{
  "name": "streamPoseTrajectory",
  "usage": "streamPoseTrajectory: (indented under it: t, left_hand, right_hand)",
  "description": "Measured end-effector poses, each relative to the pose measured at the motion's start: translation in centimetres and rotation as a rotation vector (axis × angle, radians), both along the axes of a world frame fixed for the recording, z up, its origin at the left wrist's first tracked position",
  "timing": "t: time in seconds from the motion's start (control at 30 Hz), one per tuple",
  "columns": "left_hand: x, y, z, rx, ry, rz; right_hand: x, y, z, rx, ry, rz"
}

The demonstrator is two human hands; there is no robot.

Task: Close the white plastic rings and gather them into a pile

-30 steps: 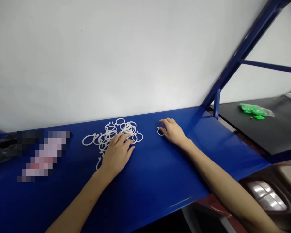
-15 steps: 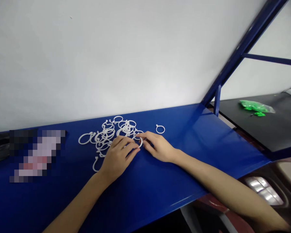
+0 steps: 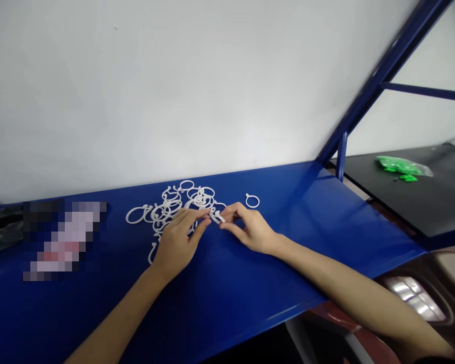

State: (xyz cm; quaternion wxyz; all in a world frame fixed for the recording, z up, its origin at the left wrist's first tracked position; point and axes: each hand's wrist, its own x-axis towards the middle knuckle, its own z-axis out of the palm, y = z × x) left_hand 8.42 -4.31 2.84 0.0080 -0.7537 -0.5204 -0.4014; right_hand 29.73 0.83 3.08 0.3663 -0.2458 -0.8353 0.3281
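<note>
Between my hands is a white curtain ring [image 3: 216, 218], tilted so that it shows almost edge-on. My right hand [image 3: 249, 227] pinches its right side between thumb and fingers. At its left end, the thumb and fingertips of my left hand [image 3: 182, 241] close on the ring near its small eyelet. A loose pile of white curtain rings [image 3: 170, 205] with small eyelets lies just behind and to the left, partly covered by my left hand. One single curtain ring [image 3: 252, 201] lies apart, beyond my right hand.
Everything rests on a blue table [image 3: 288, 202] against a white wall. At the left are a blurred-out packet [image 3: 70, 237] and dark plastic [image 3: 3, 230]. Blue frame bars [image 3: 341, 156] rise at the right; a black table [image 3: 398, 202] beyond carries a bag of green pieces [image 3: 404, 167].
The ring between my hands has turned from showing its curve to nearly edge-on. My left fingers have shifted slightly left, and the view has moved a little.
</note>
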Motion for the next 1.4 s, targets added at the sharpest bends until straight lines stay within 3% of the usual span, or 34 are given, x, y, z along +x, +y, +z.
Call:
streamPoseTrajectory:
  t: [0.27, 0.7, 0.93, 1.03, 1.2, 1.27, 1.4]
  left_hand:
    - [-0.1, 0.0, 0.3, -0.093, -0.089, 0.007]
    - [1.3, -1.0, 0.1, 0.115, -0.116, -0.07]
    - [1.5, -1.1, -0.2, 0.113, -0.054, -0.087]
    - [1.2, -0.7, -0.4, 0.055, 0.083, -0.06]
    - [1.0, -0.3, -2.2, -0.084, 0.39, -0.006]
    - [1.1, -0.3, -2.6, -0.115, 0.44, -0.01]
    - [1.2, -0.4, -2.5, -0.112, 0.437, -0.08]
  right_hand:
    - [0.1, -0.3, 0.5, 0.059, -0.028, 0.025]
    - [0.0, -0.7, 0.0, 0.251, -0.012, 0.073]
    - [0.1, -0.8, 0.0, 0.402, -0.132, 0.08]
    - [0.3, 0.2, 0.7, 0.499, -0.302, -0.079]
    - [2.5, 3.4, 1.7, 0.455, -0.671, -0.616]
    - [3.4, 4.5, 1.6, 0.385, -0.76, -0.705]
    - [4.0, 5.4, 1.0, 0.305, -0.831, -0.707]
